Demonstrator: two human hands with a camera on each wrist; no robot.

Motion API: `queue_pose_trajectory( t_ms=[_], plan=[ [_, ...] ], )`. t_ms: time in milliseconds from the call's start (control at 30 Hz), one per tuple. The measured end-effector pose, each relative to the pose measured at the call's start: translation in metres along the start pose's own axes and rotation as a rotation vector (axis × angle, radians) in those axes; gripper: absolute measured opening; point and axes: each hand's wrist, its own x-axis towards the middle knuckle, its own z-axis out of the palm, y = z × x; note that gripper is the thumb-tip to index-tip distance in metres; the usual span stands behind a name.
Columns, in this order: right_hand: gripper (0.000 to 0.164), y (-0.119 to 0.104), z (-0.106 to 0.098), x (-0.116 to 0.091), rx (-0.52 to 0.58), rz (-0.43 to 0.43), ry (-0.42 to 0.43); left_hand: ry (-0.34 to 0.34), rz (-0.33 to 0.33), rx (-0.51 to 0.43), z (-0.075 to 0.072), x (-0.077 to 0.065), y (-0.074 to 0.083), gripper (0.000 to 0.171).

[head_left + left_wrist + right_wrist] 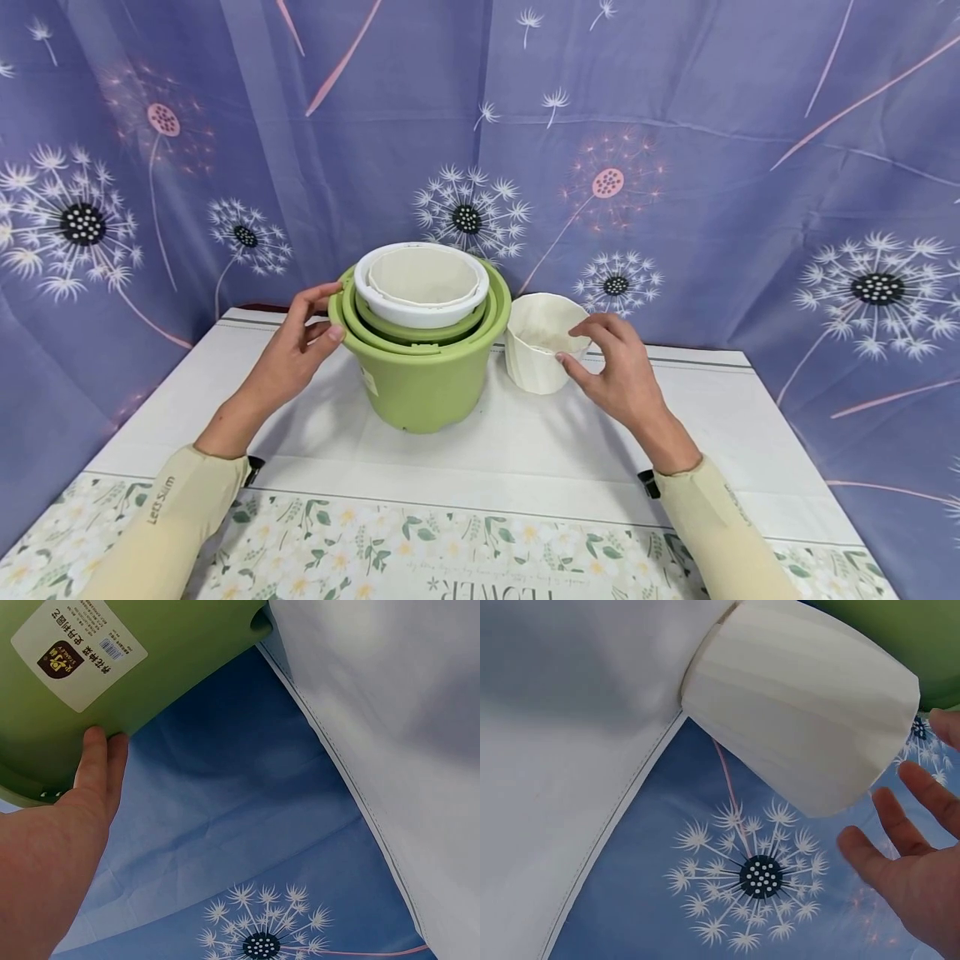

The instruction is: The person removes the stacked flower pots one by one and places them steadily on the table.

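A large green flower pot (427,392) stands on the table with smaller pots nested in it. At the top of the stack are a white round pot (418,315) and a cream pot (423,275) inside that. My left hand (295,354) rests at the left side of the green pot's rim; two straight fingers lie near its label (79,652) in the left wrist view. Right of the stack is a separate cream faceted pot (536,362). My right hand (621,375) is at its right rim, fingers loosely spread, with gaps showing in the right wrist view.
A white cloth with a floral border (360,533) covers the table. Behind the pots and along both sides hangs a purple-blue curtain (675,200) with dandelion prints, close to the table's back edge (697,358).
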Motion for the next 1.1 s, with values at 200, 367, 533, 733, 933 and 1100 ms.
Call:
queue_pose_trajectory(
  t_ms=[200, 367, 533, 733, 933, 1100],
  plan=[
    [0.030, -0.005, -0.002, 0.004, 0.026, -0.028, 0.016, 0.006, 0.003, 0.002, 0.000, 0.000, 0.000, 0.057],
    [0.030, -0.011, -0.003, 0.006, 0.038, -0.033, 0.022, 0.009, 0.005, -0.006, 0.000, 0.000, -0.001, 0.057],
    [0.030, -0.015, -0.005, 0.008, 0.054, -0.030, 0.030, 0.012, 0.009, -0.013, 0.001, 0.000, -0.001, 0.057],
    [0.031, -0.021, -0.007, 0.011, 0.070, -0.047, 0.041, 0.001, 0.004, -0.030, 0.002, 0.000, -0.002, 0.057],
    [0.033, -0.028, -0.005, 0.019, 0.096, -0.058, 0.043, 0.001, -0.001, -0.024, 0.001, 0.000, -0.003, 0.057],
    [0.033, -0.034, -0.006, 0.024, 0.098, -0.057, 0.052, -0.002, 0.004, -0.026, 0.001, 0.000, -0.002, 0.057]
  ],
)
